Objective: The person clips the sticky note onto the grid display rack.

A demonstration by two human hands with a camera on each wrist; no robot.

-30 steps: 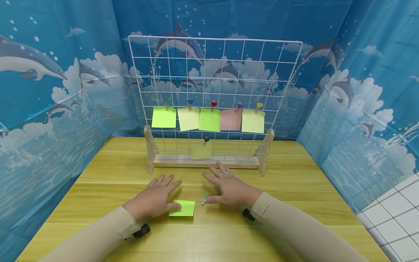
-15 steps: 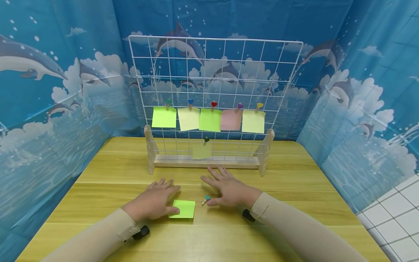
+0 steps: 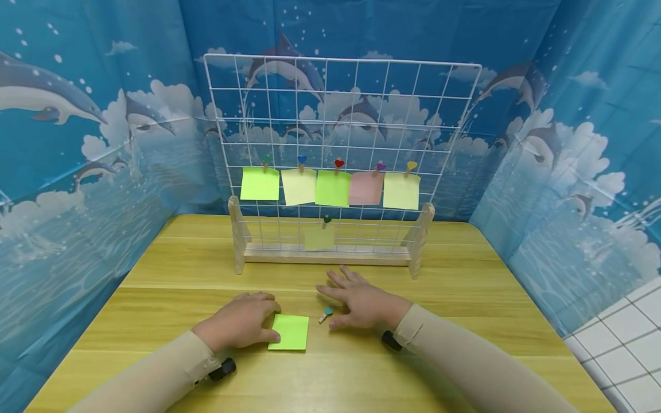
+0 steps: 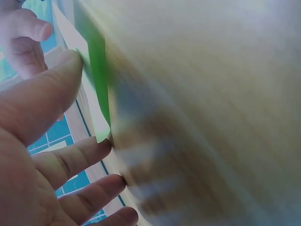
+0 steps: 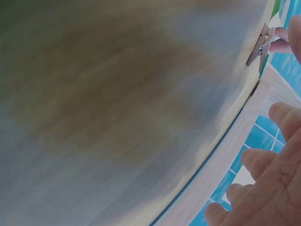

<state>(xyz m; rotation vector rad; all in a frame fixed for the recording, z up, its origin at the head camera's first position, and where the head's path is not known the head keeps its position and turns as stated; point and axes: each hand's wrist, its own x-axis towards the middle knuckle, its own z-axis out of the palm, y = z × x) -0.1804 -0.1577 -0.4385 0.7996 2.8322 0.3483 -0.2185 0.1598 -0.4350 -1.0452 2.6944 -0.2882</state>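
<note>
A bright green sticky note [image 3: 291, 332] lies on the table in front of me, in the head view. At its left edge, my left hand [image 3: 240, 321] holds it between thumb and curled index finger. The left wrist view has the note [image 4: 97, 80] bowed up off the wood, its corner at the index fingertip. My right hand [image 3: 364, 301] is over the table with its fingers spread, holding nothing. Just left of its thumb lies a small wooden clothespin [image 3: 323, 316] with a teal top; the right wrist view shows this clothespin [image 5: 257, 49] from the side.
A white wire grid [image 3: 384, 123] stands upright behind the hands on a wooden base [image 3: 330, 255]. Heart-topped clothespins hold a row of sticky notes, including a pink note [image 3: 366, 188]; a pale yellow note [image 3: 318, 237] hangs lower. Dolphin-print curtains [image 3: 547, 155] enclose the table.
My left fingers have curled in and drawn back to the note's edge, and the thumb has slid toward me. The note's near edge appears lower. My right thumb has drawn slightly off the clothespin.
</note>
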